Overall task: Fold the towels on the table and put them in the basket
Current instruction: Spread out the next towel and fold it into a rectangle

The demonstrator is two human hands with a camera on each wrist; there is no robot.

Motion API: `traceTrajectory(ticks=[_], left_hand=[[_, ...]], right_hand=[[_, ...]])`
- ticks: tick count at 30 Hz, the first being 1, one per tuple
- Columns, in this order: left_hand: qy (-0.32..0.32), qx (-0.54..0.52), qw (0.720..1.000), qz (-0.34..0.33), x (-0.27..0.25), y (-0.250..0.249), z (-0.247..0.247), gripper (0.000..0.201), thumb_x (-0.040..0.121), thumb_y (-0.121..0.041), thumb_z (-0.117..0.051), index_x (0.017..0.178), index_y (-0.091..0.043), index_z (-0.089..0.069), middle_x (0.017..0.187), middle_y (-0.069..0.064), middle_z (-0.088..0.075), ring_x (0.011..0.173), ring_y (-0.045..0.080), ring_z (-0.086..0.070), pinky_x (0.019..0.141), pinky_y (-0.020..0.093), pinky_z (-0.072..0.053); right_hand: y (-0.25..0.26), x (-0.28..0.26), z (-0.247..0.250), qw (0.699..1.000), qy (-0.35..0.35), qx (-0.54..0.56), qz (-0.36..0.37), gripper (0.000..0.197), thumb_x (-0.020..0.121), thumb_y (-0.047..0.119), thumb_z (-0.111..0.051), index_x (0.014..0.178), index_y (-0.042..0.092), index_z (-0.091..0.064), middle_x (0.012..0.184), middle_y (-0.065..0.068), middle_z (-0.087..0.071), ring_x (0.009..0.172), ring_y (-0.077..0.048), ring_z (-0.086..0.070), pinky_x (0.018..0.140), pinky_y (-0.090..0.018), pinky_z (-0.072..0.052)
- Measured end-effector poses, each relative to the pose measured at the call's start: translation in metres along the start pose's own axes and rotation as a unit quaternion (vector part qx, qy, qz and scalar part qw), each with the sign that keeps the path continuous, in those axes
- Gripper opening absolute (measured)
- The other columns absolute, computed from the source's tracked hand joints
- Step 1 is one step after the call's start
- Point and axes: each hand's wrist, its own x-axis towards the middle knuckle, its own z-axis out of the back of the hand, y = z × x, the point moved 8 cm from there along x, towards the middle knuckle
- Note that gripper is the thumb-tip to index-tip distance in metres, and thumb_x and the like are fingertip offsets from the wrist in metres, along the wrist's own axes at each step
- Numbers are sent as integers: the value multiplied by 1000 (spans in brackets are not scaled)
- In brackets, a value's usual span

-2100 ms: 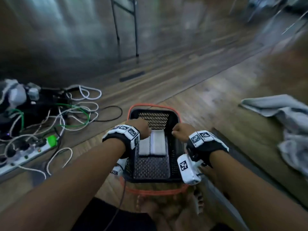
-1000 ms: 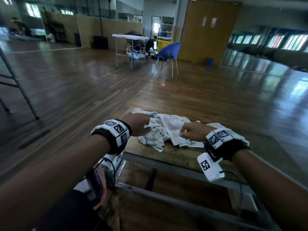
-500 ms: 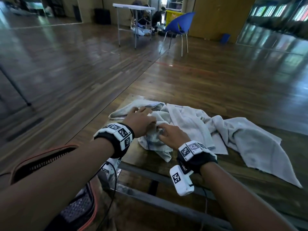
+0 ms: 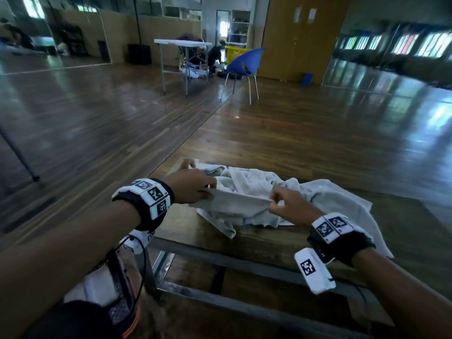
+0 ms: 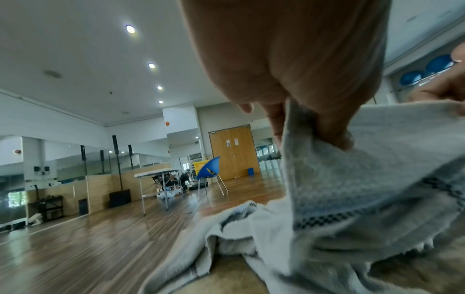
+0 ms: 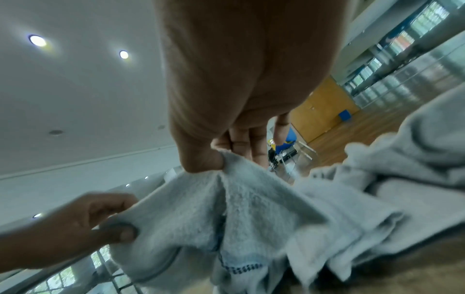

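A pile of pale grey towels lies crumpled on the wooden table. My left hand pinches one end of a towel's top edge, and my right hand pinches the other end, so the edge is stretched between them just above the pile. The left wrist view shows the thumb and fingers of my left hand clamped on the towel, which has a dark checked stripe. In the right wrist view my right hand nips the towel edge. The black basket with an orange rim sits at the lower left, below the table.
The table's metal frame runs along its near edge. Far back stand a white folding table, a blue chair and a yellow crate, with a person crouched beside them. Wooden floor surrounds the table.
My view swung from the basket on the floor up to the table. Both hands came together on the pile, then drew apart holding one towel's edge, lifting it.
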Motion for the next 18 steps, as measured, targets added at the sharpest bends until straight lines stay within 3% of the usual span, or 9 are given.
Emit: traceTrajectory(ticks=[3, 7, 9, 11, 13, 15, 18], left_hand=[[-40, -1, 999, 6, -9, -1, 41, 15, 93, -32, -46, 82, -25, -54, 78, -5, -54, 75, 15, -46, 77, 33, -18], [-153, -127, 980, -17, -20, -13, 116, 23, 90, -7, -50, 70, -18, -50, 61, -14, -48, 59, 8, -45, 68, 28, -25], [-210, -117, 971, -5, -24, -13, 156, 19, 91, -8, -51, 76, -11, -63, 68, -3, -63, 63, 14, -56, 66, 28, -25], [-247, -67, 967, 12, -29, -12, 192, 22, 93, -18, -49, 84, -14, -69, 80, 5, -71, 73, 22, -62, 68, 30, -27], [-291, -50, 955, 14, -36, -10, 228, 26, 94, -24, -46, 88, -20, -71, 83, 1, -72, 75, 19, -64, 69, 28, -28], [-335, -86, 938, 7, -46, -4, 266, 20, 93, -19, -53, 93, -16, -73, 83, 0, -72, 74, 18, -65, 64, 23, -34], [-395, -130, 910, 4, -65, 7, 321, 13, 88, -8, -61, 93, -8, -72, 79, -1, -68, 65, 9, -58, 58, 5, -38]], right_hand=[[2, -30, 38, 1000, -1, 18, -11, 6, 83, 7, -56, 85, 10, -51, 77, -4, -51, 67, -15, -44, 63, -30, -35], [13, -55, 77, 1000, -7, -16, -12, 7, 87, 14, -55, 93, 16, -59, 86, 0, -60, 73, -11, -52, 63, -25, -39], [20, -61, 98, 998, 0, -54, -7, 9, 89, 17, -52, 86, 21, -60, 84, 1, -61, 72, -11, -54, 64, -25, -40], [29, -65, 126, 997, -11, -76, -1, 14, 89, 18, -52, 81, 25, -60, 79, 6, -61, 68, -7, -54, 63, -24, -41], [41, -67, 159, 995, -36, -93, 7, 15, 89, 17, -52, 79, 24, -62, 76, 6, -62, 65, -5, -54, 61, -22, -42], [55, -67, 195, 990, -67, -127, 12, 16, 88, 17, -52, 76, 23, -61, 73, 6, -60, 62, -3, -50, 58, -20, -38], [78, -72, 247, 978, -119, -173, 21, 22, 89, 17, -52, 68, 23, -53, 66, 10, -50, 57, -2, -41, 53, -19, -30]])
